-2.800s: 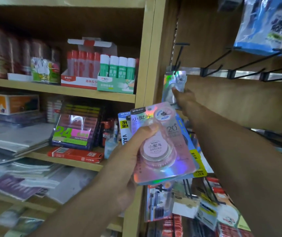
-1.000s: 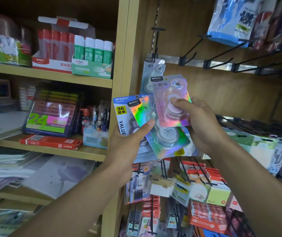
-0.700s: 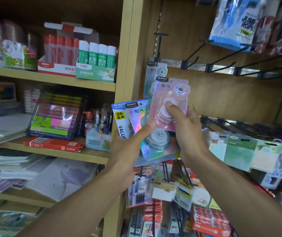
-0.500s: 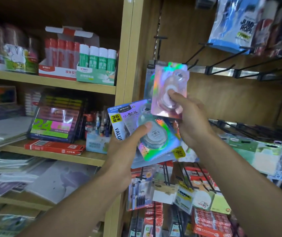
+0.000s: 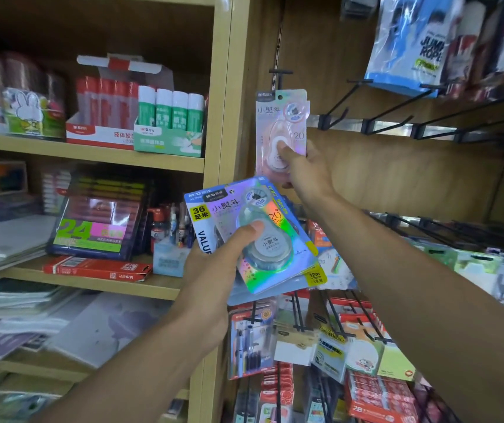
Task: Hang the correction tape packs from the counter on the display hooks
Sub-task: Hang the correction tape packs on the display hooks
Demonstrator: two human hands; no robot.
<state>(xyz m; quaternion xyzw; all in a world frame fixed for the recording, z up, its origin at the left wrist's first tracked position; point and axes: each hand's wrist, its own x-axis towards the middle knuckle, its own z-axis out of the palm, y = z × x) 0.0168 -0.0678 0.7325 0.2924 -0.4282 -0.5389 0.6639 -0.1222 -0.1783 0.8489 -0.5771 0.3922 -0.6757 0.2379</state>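
My right hand [image 5: 307, 170] grips a pink correction tape pack [image 5: 281, 120] by its lower end and holds it upright against the wooden panel. The pack's hang hole sits just below a black display hook [image 5: 279, 77] at the panel's left edge; a pack hung earlier is hidden behind it. My left hand [image 5: 214, 270] holds a fanned stack of correction tape packs [image 5: 263, 236] lower down, thumb pressed on the top holographic one, with a blue value pack underneath.
Several empty black hooks [image 5: 376, 123] stick out from a metal rail to the right. A jump rope bag [image 5: 409, 44] hangs above them. Glue sticks [image 5: 171, 111] stand on the wooden shelf at left. Stationery packs [image 5: 330, 346] hang on lower hooks.
My right hand took the pink pack off the stack and raised it up to the hook. The left hand's stack dropped slightly and tilted.
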